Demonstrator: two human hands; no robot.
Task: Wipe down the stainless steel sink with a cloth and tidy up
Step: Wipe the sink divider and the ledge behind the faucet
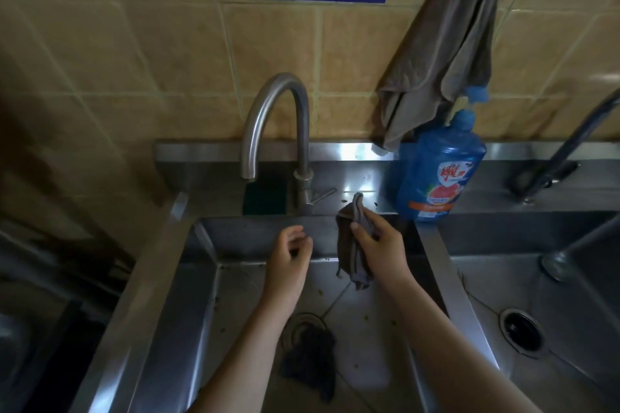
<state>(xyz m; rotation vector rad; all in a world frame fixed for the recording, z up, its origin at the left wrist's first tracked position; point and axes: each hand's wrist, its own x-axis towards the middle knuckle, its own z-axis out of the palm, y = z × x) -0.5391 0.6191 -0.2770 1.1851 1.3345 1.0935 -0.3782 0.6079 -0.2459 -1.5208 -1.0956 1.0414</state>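
My right hand point(379, 245) grips a small brown-grey cloth point(352, 245) that hangs down over the back of the left basin of the stainless steel sink point(188, 295). The cloth's top corner reaches the back ledge beside the tap's base. To its left, my left hand point(290, 253) hovers over the basin with its fingers loosely curled and nothing in them. A second, dark cloth point(310, 365) lies crumpled on the basin floor, over the drain.
A curved steel tap point(275, 124) rises from the back ledge, with a dark green sponge point(265, 198) beside its base. A blue detergent bottle point(439, 171) stands on the ledge at right. A grey towel point(446, 54) hangs on the tiled wall. The right basin point(553, 295) has an open drain point(521, 332).
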